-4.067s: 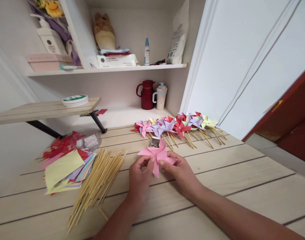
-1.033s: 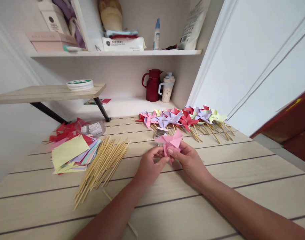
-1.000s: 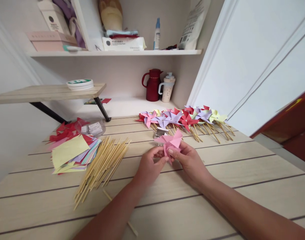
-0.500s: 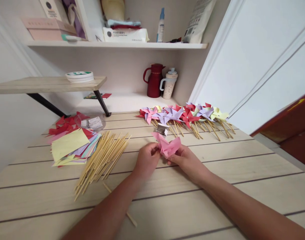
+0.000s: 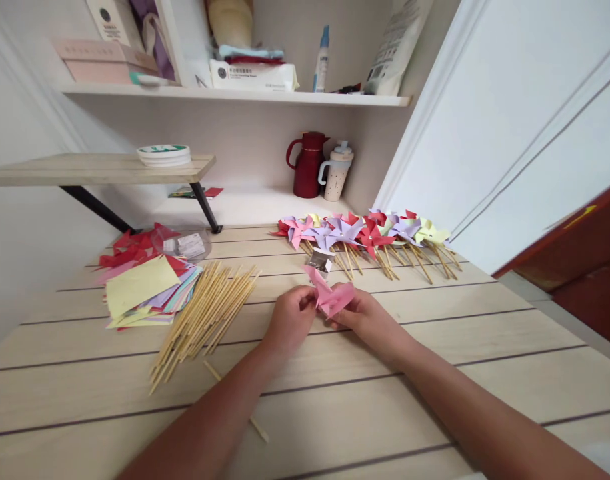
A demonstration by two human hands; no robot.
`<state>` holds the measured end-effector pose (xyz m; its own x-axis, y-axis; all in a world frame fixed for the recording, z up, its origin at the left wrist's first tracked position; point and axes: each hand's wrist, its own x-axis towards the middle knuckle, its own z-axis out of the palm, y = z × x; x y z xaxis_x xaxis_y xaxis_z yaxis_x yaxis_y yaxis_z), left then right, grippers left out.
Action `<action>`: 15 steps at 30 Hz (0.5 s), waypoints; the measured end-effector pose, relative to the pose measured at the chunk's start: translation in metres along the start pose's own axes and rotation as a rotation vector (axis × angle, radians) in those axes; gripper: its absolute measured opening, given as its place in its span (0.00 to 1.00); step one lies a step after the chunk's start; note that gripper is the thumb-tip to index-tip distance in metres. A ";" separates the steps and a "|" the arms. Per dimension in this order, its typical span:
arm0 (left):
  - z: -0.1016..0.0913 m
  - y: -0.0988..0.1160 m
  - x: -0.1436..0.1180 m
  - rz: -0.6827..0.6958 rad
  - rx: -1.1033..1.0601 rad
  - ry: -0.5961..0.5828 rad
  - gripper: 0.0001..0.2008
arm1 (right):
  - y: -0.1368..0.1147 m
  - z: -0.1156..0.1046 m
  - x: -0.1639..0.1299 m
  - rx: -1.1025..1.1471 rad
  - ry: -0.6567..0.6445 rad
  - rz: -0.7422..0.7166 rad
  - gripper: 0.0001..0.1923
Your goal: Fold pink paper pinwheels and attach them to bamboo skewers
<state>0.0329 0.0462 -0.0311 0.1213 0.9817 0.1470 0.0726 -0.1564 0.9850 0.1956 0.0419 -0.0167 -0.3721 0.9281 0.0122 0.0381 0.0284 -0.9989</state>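
Both my hands hold a folded pink paper pinwheel (image 5: 332, 297) just above the wooden table (image 5: 435, 333). My left hand (image 5: 289, 319) pinches its left side, and my right hand (image 5: 367, 318) grips its right side. A small silver packet (image 5: 323, 259) lies right behind the pinwheel. To the left of my hands lies a pile of bamboo sticks (image 5: 205, 313), with one loose stick (image 5: 233, 399) nearer me. Beyond them sits a stack of coloured paper squares (image 5: 145, 293).
A row of finished pinwheels on sticks (image 5: 369, 237) lies at the back of the table. A red jug (image 5: 307, 165) and a white cup (image 5: 336, 173) stand on a low shelf behind. A clear bag (image 5: 185, 245) lies by the papers. A white wall rises on the right.
The pink pinwheel was lifted off the table and turned between my hands, its points folding closer together. My view shifted slightly down and left.
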 end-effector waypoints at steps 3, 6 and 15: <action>0.000 0.000 0.000 -0.016 -0.022 0.008 0.05 | -0.013 -0.007 -0.003 -0.020 0.067 -0.084 0.10; -0.001 -0.002 0.000 -0.024 -0.010 0.020 0.05 | -0.032 -0.026 -0.016 0.004 0.267 -0.199 0.11; -0.002 0.008 0.001 -0.104 -0.099 0.101 0.09 | -0.026 -0.121 -0.085 0.114 0.708 -0.099 0.14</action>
<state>0.0316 0.0462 -0.0226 0.0173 0.9987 0.0470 -0.0188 -0.0467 0.9987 0.3389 0.0076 0.0137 0.3228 0.9421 0.0908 -0.0760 0.1214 -0.9897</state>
